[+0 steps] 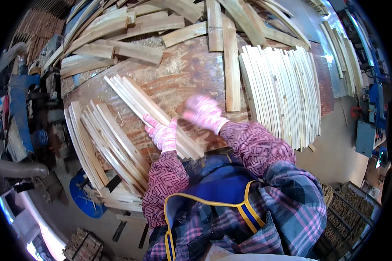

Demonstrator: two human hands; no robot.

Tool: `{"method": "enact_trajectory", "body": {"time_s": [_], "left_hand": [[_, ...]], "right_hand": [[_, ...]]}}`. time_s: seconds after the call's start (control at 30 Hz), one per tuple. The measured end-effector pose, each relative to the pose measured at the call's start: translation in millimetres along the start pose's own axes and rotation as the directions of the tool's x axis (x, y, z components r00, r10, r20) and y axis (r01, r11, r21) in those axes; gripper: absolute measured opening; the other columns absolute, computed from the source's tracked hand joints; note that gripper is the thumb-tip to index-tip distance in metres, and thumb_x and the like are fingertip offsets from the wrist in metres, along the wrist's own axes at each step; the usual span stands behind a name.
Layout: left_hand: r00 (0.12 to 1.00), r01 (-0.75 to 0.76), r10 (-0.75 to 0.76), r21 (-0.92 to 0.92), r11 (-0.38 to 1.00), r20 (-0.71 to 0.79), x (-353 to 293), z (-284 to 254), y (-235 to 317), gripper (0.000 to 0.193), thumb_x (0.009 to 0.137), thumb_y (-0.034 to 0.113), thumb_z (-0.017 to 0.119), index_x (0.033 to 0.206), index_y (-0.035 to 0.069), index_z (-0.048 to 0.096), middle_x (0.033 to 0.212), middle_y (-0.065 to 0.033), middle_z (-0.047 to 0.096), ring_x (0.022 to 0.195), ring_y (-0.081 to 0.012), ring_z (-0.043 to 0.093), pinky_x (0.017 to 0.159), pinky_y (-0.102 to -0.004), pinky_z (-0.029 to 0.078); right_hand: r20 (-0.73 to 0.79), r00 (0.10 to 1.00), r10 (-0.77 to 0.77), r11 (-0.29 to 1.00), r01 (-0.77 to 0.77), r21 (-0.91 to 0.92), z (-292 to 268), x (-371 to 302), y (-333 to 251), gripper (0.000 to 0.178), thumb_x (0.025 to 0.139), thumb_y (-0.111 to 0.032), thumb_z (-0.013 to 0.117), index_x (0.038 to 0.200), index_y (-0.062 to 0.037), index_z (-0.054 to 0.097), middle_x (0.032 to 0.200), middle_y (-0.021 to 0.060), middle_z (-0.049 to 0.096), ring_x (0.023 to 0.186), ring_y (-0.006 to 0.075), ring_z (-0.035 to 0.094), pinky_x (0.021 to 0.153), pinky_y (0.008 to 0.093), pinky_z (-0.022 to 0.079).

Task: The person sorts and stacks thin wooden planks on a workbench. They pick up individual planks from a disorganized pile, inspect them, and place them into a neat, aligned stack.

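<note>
My left hand (162, 135), in a pink-and-white glove, lies over a small group of pale wooden strips (133, 98) slanting across the worktable (183, 65). Its fingers are stretched out and its thumb stands apart from them. To the right of those strips, my right hand (203, 114) hovers over the table in a matching glove. Motion smears its fingers, so their pose and anything in them are hidden. Beyond it, a single wider board (231, 65) points towards me.
Right of my hands, many strips (281, 95) lie side by side in a neat row. Another stack of strips (113, 143) sits at the left. Loose boards (148, 26) pile up along the far side. A blue round container (85, 195) stands below the left stack.
</note>
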State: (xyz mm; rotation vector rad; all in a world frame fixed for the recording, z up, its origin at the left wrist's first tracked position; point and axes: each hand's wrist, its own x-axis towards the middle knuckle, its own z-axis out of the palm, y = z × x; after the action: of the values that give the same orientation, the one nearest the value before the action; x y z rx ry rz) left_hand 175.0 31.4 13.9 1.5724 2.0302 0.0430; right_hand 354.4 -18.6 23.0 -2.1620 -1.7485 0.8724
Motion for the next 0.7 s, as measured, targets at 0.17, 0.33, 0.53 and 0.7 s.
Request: {"method": "enact_trajectory", "body": {"time_s": [0.17,0.33,0.53,0.7], "left_hand": [[0.992,0.071,-0.065,-0.062,0.996,0.104,-4.0,-10.0,11.5,0.123,0.077,0.031,0.085,0.161,0.022,-0.004,0.158,-0.0289,0.017,0.134,-0.0455,0.046,0.108,-0.0463,0.046],[0.997,0.038,-0.033,-0.07,0.997,0.068,8.0,-21.5,-10.9,0.125,0.074,0.026,0.087,0.162,0.023,-0.001,0.152,-0.0339,0.029,0.131,-0.0444,0.05,0.106,-0.0444,0.047],[0.999,-0.025,0.025,-0.014,1.0,0.033,21.2,-26.5,-65.2,0.127,0.071,0.023,0.088,0.162,0.026,0.0,0.156,-0.026,0.026,0.137,-0.042,0.043,0.11,-0.0466,0.044],[0.996,-0.076,0.079,-0.089,0.993,0.03,26.6,-28.4,-71.1,0.121,0.071,0.025,0.087,0.162,0.024,0.007,0.154,-0.0268,0.03,0.136,-0.0434,0.045,0.108,-0.0467,0.045]], "right_hand": [[-0.37,0.54,0.756,0.612,-0.784,0.108,-19.0,-4.8,84.9,0.101,0.081,-0.049,0.077,0.153,0.0004,0.026,0.147,0.0239,0.043,0.131,0.0402,0.048,0.106,0.0471,0.043],[0.139,0.912,0.386,0.215,-0.235,0.948,-17.1,-23.4,92.7,0.076,0.084,-0.02,0.072,0.15,-0.0006,0.038,0.131,0.0221,0.059,0.113,0.0295,0.063,0.099,0.0417,0.051],[0.059,0.998,-0.01,-0.487,-0.056,0.872,2.6,-72.2,32.4,0.074,0.074,-0.007,0.084,0.139,0.0008,0.05,0.123,0.0123,0.065,0.11,0.0262,0.065,0.1,0.0418,0.052],[0.169,0.985,-0.03,-0.32,-0.17,0.932,20.3,-52.9,8.6,0.067,0.077,-0.009,0.084,0.135,0.0006,0.054,0.127,0.0121,0.066,0.112,0.0243,0.065,0.101,0.0396,0.051]]}}
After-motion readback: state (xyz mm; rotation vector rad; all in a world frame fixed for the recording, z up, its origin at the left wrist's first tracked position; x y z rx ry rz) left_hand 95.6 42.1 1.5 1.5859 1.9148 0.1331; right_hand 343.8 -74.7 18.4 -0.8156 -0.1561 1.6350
